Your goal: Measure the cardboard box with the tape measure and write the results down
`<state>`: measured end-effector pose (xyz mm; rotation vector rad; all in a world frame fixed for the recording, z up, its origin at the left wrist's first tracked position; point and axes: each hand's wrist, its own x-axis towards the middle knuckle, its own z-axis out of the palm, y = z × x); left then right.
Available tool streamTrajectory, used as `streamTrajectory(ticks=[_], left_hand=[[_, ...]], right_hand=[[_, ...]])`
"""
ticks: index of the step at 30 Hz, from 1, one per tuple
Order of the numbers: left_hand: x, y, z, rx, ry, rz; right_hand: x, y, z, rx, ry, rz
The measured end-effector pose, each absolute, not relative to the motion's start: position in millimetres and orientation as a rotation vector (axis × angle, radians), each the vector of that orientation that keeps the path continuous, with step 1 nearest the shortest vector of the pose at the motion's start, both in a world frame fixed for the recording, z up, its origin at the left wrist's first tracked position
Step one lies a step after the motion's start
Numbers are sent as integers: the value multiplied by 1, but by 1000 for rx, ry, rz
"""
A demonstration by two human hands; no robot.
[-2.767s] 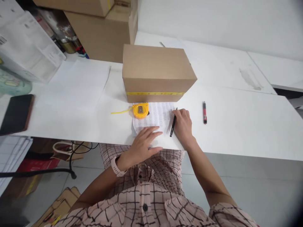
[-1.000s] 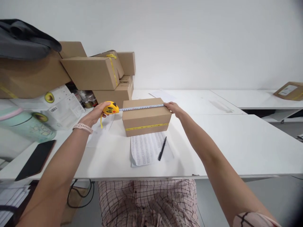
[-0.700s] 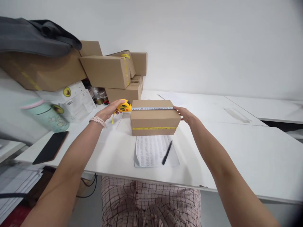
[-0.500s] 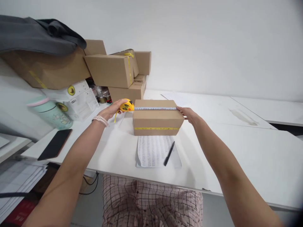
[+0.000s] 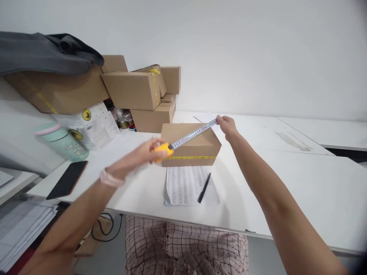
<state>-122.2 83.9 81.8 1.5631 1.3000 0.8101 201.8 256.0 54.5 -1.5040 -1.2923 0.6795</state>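
A brown cardboard box (image 5: 197, 142) with a yellow strap stands on the white table (image 5: 286, 183). My left hand (image 5: 143, 154), blurred by motion, grips the yellow tape measure case (image 5: 163, 150) in front of the box's near left corner. My right hand (image 5: 226, 125) pinches the end of the tape blade (image 5: 192, 135) above the box's far right corner. The blade runs slantwise over the box top. In front of the box lies a printed sheet (image 5: 183, 184) with a black pen (image 5: 204, 187) on it.
Stacked cardboard boxes (image 5: 134, 89) fill the back left, with a dark garment (image 5: 48, 55) on top. A white carton (image 5: 91, 124), a green flask (image 5: 61, 142) and a black phone (image 5: 67, 178) lie at the left. Another paper (image 5: 205, 116) lies behind the box.
The tape ran along the box's far top edge; now my left hand has pulled the case toward me and my right hand has lifted, so the blade crosses the box slantwise.
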Motion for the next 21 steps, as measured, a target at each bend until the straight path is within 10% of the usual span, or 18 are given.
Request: streamTrajectory(ticks=[7,21], left_hand=[[-15,-21,7,922,736,814],[28,-25,19,769,692,997]], right_hand=[[140,274,61,-1548,-1841,599],[139,311,45,-1604,-1930,616]])
